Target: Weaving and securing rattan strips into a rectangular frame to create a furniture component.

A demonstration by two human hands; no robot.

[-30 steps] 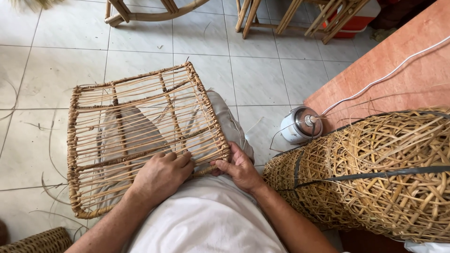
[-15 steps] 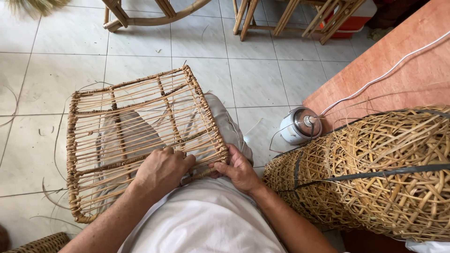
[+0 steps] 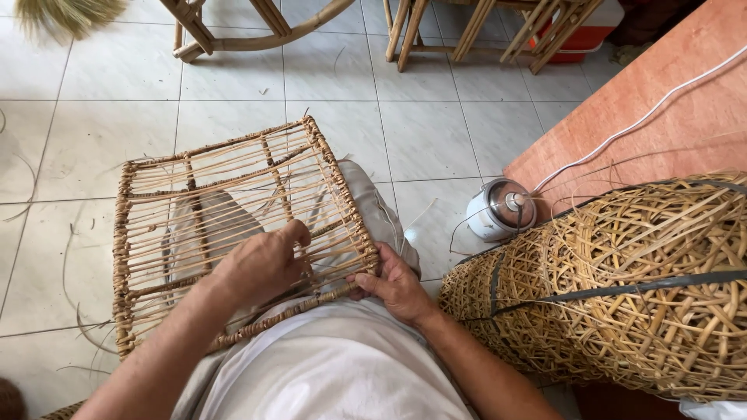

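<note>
Pale floor tiles (image 3: 436, 140) lay beneath a rattan frame (image 3: 233, 225) propped on the lap. Its rim was bound, its slats largely strung. The left hand (image 3: 261, 264) pressed on the slats; the right hand (image 3: 393, 284) pinched the near-right corner.

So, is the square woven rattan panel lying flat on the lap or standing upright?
Lying nearly flat: the square woven rattan panel rests across the knees, face up, left hand on top, right hand gripping its near corner.
</note>
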